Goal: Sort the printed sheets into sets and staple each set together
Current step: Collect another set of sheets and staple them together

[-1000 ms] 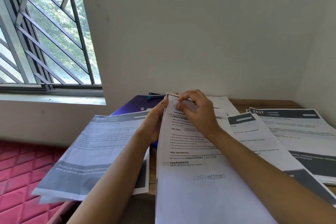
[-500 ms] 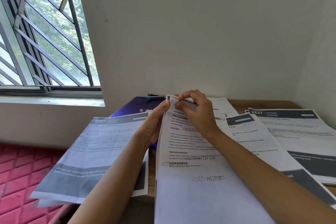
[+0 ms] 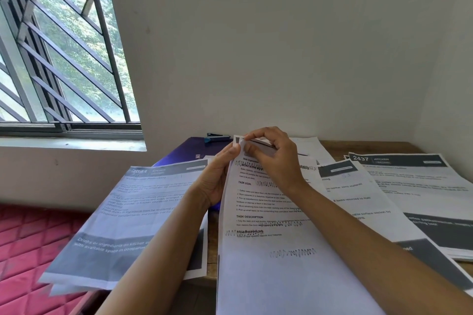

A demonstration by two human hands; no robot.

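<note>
I see my left grip [image 3: 217, 179] and right grip [image 3: 273, 158] both pinching the top corner of the sheet [image 3: 281, 276], just near the stapler [image 3: 217, 137]. The sheet's long side runs from me to the wall over the worktop [image 3: 384, 147], top end toward the stapler.

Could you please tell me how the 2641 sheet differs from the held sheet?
The 2641 sheet has dark header and footer bands; the held sheet is mostly white with scribbled-over lines. The 2641 sheet lies ungripped; the held sheet is pinched at its top by the left hand and right hand. Both are printed pages.
</note>
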